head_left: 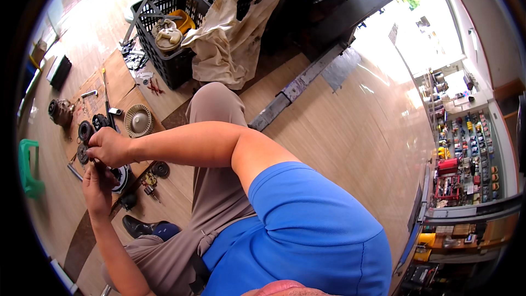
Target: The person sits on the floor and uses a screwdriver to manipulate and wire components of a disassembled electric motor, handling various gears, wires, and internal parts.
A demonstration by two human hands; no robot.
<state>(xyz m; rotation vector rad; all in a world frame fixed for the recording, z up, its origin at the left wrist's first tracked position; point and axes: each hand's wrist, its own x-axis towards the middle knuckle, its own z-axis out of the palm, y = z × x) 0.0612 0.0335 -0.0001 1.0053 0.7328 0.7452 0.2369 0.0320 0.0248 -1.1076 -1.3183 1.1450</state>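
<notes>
My right hand (109,146) is closed at the left, beside a dark round part (84,130) and a grey disc (82,153). My left hand (97,189) is just below it, fingers raised and curled round something small and dark that I cannot make out. What my right fingers grip is also unclear. Behind my hands, on cardboard (87,93), are a finned fan wheel (138,121), a rusty housing (60,111) and a long tool (106,85). Several small parts (150,183) lie on the floor near my left hand.
A green stool (28,167) stands at the left. Black crates (161,8) with cloth (235,49) are ahead, beside a grey metal beam (290,90). My knee (213,98) is under my right arm. Stocked shelves (466,159) line the right side of the tiled floor (339,142).
</notes>
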